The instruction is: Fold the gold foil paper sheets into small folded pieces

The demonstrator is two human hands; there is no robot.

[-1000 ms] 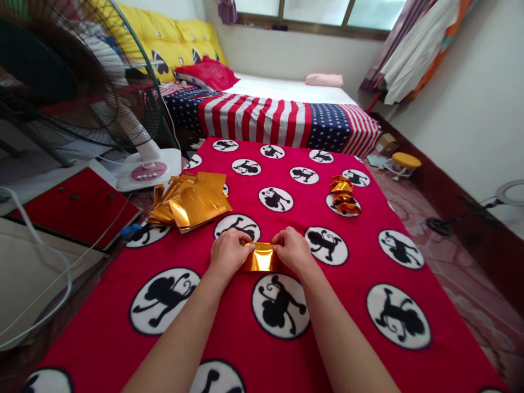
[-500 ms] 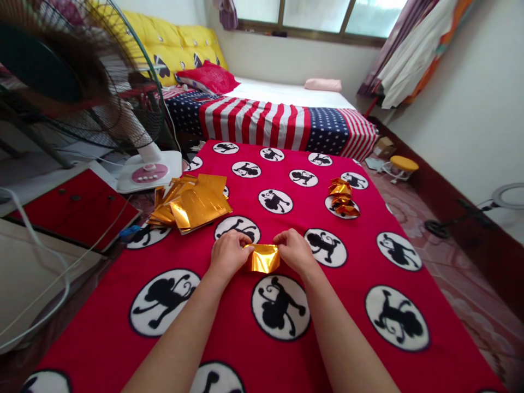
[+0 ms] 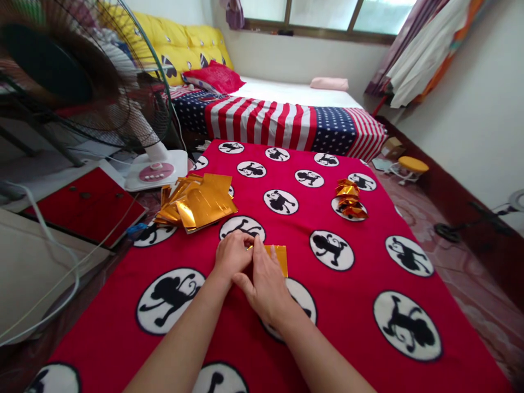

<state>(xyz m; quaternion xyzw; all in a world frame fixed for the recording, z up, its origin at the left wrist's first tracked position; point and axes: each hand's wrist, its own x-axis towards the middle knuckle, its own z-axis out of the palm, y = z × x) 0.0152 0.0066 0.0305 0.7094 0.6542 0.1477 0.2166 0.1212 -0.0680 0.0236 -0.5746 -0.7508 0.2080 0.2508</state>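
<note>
A folded sheet of gold foil paper (image 3: 281, 258) lies on the red cloth in front of me, its right part showing and the rest covered by my hands. At its left end my left hand (image 3: 235, 255) is closed, fingers curled at the paper's edge; the fingertips are partly hidden. My right hand (image 3: 268, 286) lies flat across the paper with fingers stretched out, close against my left hand. To the left is a loose stack of flat gold foil sheets (image 3: 207, 202). Several folded gold foil pieces (image 3: 350, 199) are heaped on the right.
The red cloth (image 3: 327, 305) with monkey circles covers the surface under my hands. A running fan (image 3: 158, 164) stands at the left beside a red panel (image 3: 84, 207). Beyond the cloth is a bed (image 3: 266, 123). A yellow stool (image 3: 413, 164) is on the floor at right.
My right hand has left the paper's right end and moved left, now flat over the paper beside my left hand. The paper's bulging middle now looks flatter. The view has shifted slightly.
</note>
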